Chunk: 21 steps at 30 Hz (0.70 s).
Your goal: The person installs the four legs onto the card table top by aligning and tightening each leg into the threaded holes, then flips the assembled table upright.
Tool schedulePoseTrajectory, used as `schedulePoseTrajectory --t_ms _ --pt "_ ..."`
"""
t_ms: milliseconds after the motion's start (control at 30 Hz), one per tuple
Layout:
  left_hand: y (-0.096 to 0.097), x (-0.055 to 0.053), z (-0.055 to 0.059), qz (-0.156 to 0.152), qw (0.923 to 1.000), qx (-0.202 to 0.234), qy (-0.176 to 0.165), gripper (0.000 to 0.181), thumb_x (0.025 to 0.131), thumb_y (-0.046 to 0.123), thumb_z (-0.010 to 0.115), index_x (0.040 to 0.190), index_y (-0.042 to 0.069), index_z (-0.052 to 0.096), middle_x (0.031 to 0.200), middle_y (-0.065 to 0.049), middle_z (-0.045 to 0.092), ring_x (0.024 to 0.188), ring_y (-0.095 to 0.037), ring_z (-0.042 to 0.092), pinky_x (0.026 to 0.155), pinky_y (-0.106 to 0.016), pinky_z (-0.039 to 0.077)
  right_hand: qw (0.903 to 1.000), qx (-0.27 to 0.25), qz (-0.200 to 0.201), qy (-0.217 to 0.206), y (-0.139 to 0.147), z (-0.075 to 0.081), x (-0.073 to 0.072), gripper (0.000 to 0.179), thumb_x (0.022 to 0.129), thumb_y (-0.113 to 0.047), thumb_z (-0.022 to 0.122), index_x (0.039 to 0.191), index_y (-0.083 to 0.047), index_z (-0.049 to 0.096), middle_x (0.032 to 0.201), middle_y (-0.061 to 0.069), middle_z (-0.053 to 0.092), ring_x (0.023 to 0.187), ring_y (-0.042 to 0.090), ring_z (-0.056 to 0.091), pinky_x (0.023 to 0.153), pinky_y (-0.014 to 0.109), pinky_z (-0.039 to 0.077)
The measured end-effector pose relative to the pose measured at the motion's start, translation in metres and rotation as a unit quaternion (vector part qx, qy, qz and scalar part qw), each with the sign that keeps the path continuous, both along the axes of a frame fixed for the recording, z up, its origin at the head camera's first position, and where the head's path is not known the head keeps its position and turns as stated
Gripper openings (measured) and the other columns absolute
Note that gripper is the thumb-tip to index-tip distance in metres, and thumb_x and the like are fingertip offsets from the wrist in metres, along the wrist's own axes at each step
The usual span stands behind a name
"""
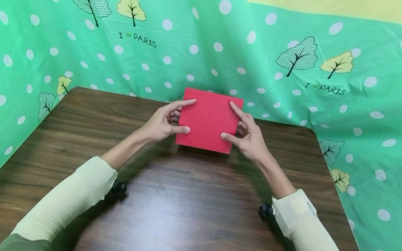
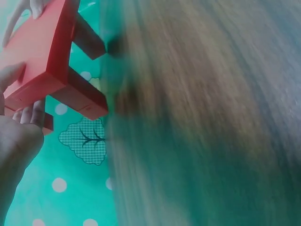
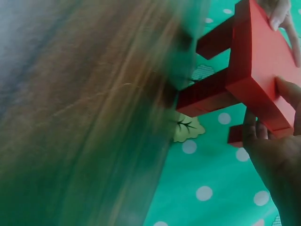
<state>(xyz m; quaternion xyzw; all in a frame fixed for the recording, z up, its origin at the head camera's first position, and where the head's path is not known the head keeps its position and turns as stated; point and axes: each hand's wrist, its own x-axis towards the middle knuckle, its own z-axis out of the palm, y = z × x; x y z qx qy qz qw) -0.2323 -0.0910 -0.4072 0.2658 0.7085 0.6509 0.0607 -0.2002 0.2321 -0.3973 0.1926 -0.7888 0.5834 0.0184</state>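
Observation:
A small red table [image 1: 209,120] with a square top and block-like legs is held between both hands, near the back of the wooden tabletop. My left hand [image 1: 164,122] grips its left side, with thumb and index finger over the top and the other fingers curled beneath. On the opposite side my right hand [image 1: 253,139] grips it the same way. Its top faces up in the head view, which hides the legs. In the left wrist view a leg [image 2: 87,96] points down, its end close to the tabletop. The right wrist view shows another leg [image 3: 207,94] likewise.
The dark wood-grain tabletop [image 1: 162,204] reflects light in its middle. A green dotted cloth [image 1: 219,32] with printed trees hangs behind and along both sides. Small black devices sit under each wrist, by the pale sleeve cuffs [image 1: 96,177].

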Motion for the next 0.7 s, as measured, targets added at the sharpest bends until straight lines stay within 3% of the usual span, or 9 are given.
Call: schedulePoseTrajectory --t_ms 233,367,467,600,700 --pt "0.000 0.001 0.012 0.006 0.9997 -0.022 -0.006 0.088 0.091 -0.004 0.091 0.168 0.020 0.057 0.117 -0.011 0.074 0.100 -0.021 0.071 0.085 -0.025 0.058 0.9992 0.005 0.006 -0.040 0.001 0.011 0.000 0.103 0.096 0.004 0.085 0.177 -0.038 0.037 0.154 0.020 0.056 0.115 0.014 0.075 0.093 0.019 0.067" --pt "0.000 -0.001 0.018 0.013 0.9993 -0.034 -0.010 0.087 0.090 0.000 0.093 0.166 0.024 0.059 0.111 -0.008 0.071 0.097 -0.021 0.066 0.085 -0.024 0.055 0.9983 0.015 -0.002 -0.057 0.001 0.016 -0.001 0.102 0.097 -0.002 0.086 0.177 -0.041 0.037 0.156 0.018 0.058 0.122 0.024 0.069 0.094 0.018 0.065" --pt "0.000 -0.002 0.023 0.017 0.9988 -0.043 -0.014 0.087 0.090 0.002 0.094 0.165 0.026 0.060 0.097 -0.005 0.061 0.089 -0.018 0.055 0.080 -0.023 0.049 0.9970 0.018 -0.004 -0.075 0.002 0.023 -0.003 0.100 0.098 -0.004 0.086 0.177 -0.042 0.037 0.154 0.017 0.058 0.123 0.027 0.067 0.093 0.019 0.066" --pt "0.001 -0.004 0.026 0.015 0.9972 -0.037 -0.063 0.085 0.091 0.003 0.092 0.165 0.029 0.060 0.097 -0.007 0.062 0.090 -0.017 0.060 0.078 -0.023 0.057 0.9926 0.013 -0.006 -0.120 0.002 0.031 -0.005 0.100 0.097 -0.007 0.087 0.176 -0.044 0.038 0.149 0.017 0.060 0.121 0.028 0.070 0.090 0.027 0.070" --pt "0.002 -0.005 0.028 0.010 0.9925 -0.022 -0.120 0.083 0.093 0.003 0.089 0.166 0.031 0.059 0.115 -0.013 0.070 0.102 -0.023 0.071 0.081 -0.033 0.070 0.9873 0.005 -0.005 -0.159 0.003 0.035 -0.006 0.099 0.098 -0.009 0.087 0.176 -0.045 0.037 0.154 0.018 0.055 0.127 0.033 0.069 0.091 0.034 0.072"
